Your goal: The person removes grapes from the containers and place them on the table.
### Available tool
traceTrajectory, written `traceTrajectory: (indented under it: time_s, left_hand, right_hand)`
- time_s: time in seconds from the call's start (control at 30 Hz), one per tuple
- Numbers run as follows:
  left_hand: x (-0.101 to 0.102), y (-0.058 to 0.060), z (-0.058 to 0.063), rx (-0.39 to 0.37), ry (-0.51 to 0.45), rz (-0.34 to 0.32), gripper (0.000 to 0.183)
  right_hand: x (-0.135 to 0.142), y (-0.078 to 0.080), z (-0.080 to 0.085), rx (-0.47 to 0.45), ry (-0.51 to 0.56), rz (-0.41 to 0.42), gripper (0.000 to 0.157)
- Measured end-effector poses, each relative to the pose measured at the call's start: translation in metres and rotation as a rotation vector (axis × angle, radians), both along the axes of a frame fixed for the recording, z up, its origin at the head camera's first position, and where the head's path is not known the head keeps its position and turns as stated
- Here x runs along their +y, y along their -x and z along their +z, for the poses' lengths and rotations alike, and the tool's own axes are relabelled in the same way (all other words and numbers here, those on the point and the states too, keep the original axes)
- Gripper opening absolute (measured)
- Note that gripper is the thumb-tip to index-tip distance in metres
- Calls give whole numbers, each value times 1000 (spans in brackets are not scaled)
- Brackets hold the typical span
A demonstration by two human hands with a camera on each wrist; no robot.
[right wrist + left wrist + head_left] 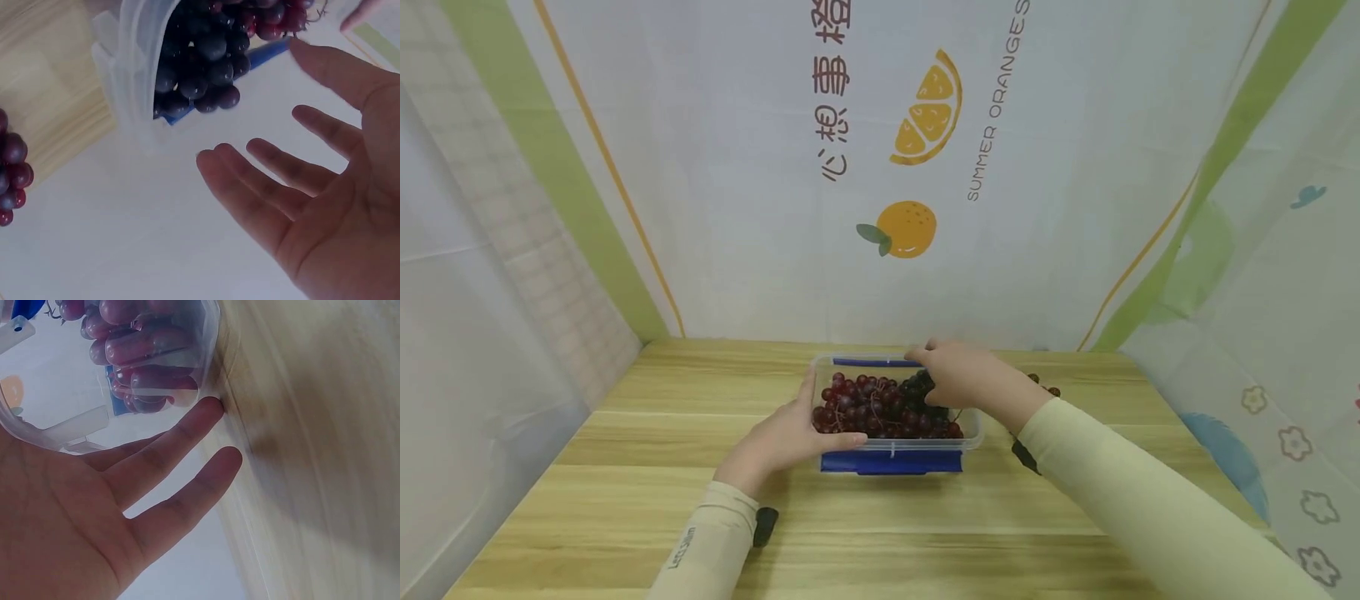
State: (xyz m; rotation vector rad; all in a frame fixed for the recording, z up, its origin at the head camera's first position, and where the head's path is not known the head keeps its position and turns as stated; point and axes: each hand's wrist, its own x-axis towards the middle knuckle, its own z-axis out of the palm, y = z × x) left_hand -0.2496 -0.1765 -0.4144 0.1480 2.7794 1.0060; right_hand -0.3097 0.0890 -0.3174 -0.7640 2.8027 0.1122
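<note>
A clear plastic food container [977, 432] with blue clips stands on the wooden table, holding red grapes [865, 407] and a darker, nearly black bunch of grapes [209, 65] at its right end. My left hand [786, 437] rests at the container's left side, fingers straight along the wall and thumb over the front rim. Over the right end of the container hovers my right hand [962, 379], its fingers spread and holding nothing in the right wrist view. The arm partly covers another bunch of red grapes [12, 165] lying to the right of the container.
The wooden table [685, 467] extends to both sides and in front of the container. Behind it hangs a white cloth [760, 267] printed with oranges, and more cloth hangs at the left and right sides.
</note>
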Motion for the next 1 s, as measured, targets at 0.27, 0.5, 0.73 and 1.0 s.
traceTrajectory:
  time_s: [0.27, 0.5, 0.73, 1.0]
  left_hand:
    - [-1, 0, -1, 1, -3, 1, 148]
    - [0, 0, -1, -1, 1, 7, 148]
    - [1, 0, 0, 0, 3, 9, 148]
    - [1, 0, -1, -6, 3, 15, 147]
  right_hand:
    - [-5, 12, -21, -67, -13, -44, 75]
    - [-1, 16, -38, -28, -43, 17, 74]
    - [-2, 15, -46, 87, -124, 118, 70]
    - [-4, 15, -55, 185, -199, 146, 65]
